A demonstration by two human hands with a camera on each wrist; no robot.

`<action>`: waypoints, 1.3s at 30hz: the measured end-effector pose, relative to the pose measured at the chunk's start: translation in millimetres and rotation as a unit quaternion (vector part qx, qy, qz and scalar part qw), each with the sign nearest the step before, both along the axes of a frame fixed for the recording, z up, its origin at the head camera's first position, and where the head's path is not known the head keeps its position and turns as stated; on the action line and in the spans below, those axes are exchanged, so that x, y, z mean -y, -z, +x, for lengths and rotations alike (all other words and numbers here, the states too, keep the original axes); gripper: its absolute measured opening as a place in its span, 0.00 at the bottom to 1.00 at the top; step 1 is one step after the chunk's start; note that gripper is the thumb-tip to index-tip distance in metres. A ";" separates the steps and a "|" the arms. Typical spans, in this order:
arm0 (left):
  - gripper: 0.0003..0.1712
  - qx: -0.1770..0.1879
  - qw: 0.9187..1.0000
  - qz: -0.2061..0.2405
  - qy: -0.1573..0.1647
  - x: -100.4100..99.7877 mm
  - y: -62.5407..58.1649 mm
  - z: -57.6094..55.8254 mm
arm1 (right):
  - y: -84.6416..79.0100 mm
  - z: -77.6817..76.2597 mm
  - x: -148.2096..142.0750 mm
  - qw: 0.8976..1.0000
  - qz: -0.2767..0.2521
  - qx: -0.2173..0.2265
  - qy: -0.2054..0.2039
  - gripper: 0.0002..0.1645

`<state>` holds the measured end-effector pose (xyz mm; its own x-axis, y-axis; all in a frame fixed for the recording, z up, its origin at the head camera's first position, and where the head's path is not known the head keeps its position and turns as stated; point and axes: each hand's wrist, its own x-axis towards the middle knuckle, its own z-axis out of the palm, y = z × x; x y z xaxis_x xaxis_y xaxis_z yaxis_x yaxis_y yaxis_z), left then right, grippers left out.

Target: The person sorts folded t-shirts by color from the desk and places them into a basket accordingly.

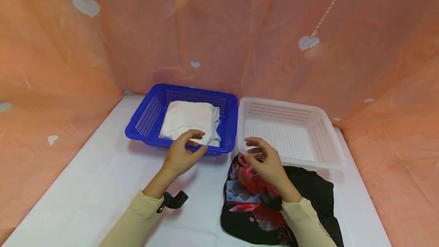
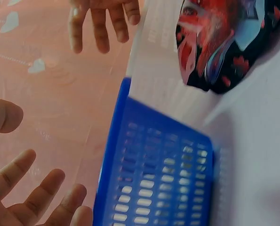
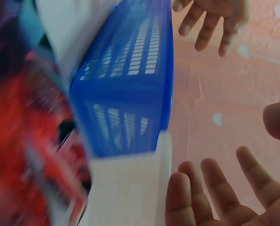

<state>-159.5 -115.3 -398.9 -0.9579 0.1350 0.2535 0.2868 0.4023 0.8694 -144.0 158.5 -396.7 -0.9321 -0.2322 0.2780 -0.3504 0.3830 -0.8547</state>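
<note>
A folded white cloth (image 1: 188,115) lies inside the blue basket (image 1: 137,137), with a pale bluish layer showing at its right edge. My left hand (image 1: 181,155) hovers by that basket's front rim, fingers loosely bent around nothing. Over a black garment with red flower print (image 1: 250,216), my right hand (image 1: 267,161) hangs in the air near the white basket's front left corner, also holding nothing. The garment lies flat on the table, partly hidden by my right arm. In the left wrist view the left fingers (image 2: 41,193) are spread apart.
A white basket (image 1: 329,136) stands to the right of the blue one, with no cloth visible in it. Both rest on a white-covered table (image 1: 85,186). Orange sheeting with hearts (image 1: 219,29) rises behind and at both sides. A black strap piece (image 1: 175,200) hangs at my left wrist.
</note>
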 end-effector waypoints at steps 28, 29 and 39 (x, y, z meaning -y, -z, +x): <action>0.24 0.144 0.980 0.005 0.139 -57.9 54.7 33.7 | 46.0 73.2 -90.1 0.971 0.155 0.158 0.093 0.28; 0.24 0.144 0.979 0.007 0.143 -59.2 57.3 34.4 | 47.3 74.1 -89.9 0.969 0.157 0.162 0.096 0.28; 0.25 0.178 0.971 -0.011 0.157 -66.5 72.7 41.0 | 56.1 73.6 -87.5 0.975 0.129 0.177 0.025 0.33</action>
